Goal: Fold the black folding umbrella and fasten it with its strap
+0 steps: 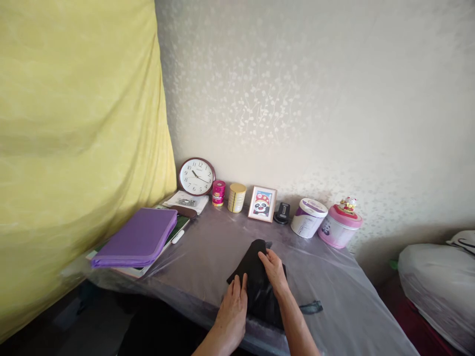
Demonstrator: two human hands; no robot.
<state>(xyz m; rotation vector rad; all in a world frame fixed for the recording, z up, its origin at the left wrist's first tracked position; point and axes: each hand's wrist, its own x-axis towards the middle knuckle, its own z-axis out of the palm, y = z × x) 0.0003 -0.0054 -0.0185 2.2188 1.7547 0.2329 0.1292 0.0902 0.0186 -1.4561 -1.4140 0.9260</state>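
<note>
A black, slightly shiny cloth-like item [260, 291] lies at the near edge of the covered table, with a dark strap [311, 307] sticking out to its right. Flat against its left side rests my left hand [234, 304], its fingers stretched out. My right hand [272, 269] is on the upper right part of the black item, fingers bent and pressed to it near its top edge; whether it pinches the material is hard to tell.
Along the back stand a clock [197, 176], a pink can [218, 193], a yellow-lidded can [236, 198], a framed panda picture [262, 203], a black stapler-like object [282, 213] and two tubs [309, 218]. A purple folder [135, 237] lies at the left on the table [211, 247].
</note>
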